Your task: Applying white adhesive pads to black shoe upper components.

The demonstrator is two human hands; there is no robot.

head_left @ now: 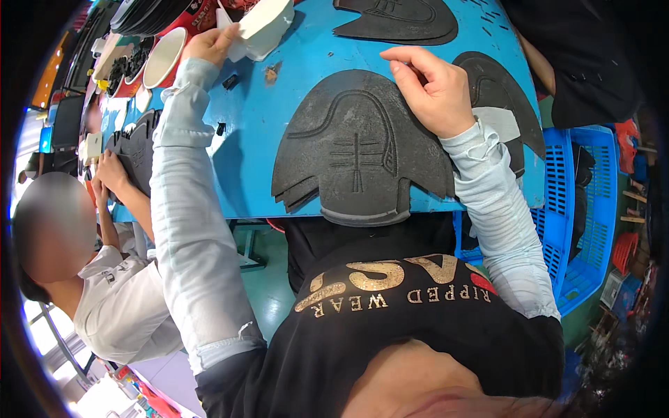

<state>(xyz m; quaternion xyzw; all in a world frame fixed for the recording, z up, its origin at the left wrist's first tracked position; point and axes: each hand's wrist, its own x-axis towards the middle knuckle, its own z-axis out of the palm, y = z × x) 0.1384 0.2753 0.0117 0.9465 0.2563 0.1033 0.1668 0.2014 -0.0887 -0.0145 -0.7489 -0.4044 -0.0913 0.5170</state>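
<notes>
Head view: a head-worn wide fisheye looks steeply down at close range, over the shirt (320, 355) in the foreground, toward the bench (244, 167), whose near edge crosses mid-frame and whose right edge bows outward.

Left hand (209, 47) touches a white object (266, 29), right hand (437, 92) near black pieces (334, 118)

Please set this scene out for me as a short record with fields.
Left hand: grips a white object, exact kind unclear
Right hand: fingers curled, beside the central stack's upper right; contact unclear
Central stack: dark shoe-upper pieces, embossed lines on top
Surface: blue table
Left side: co-worker's hand at dark pieces
Right side: blue plastic crate beside the table
</notes>
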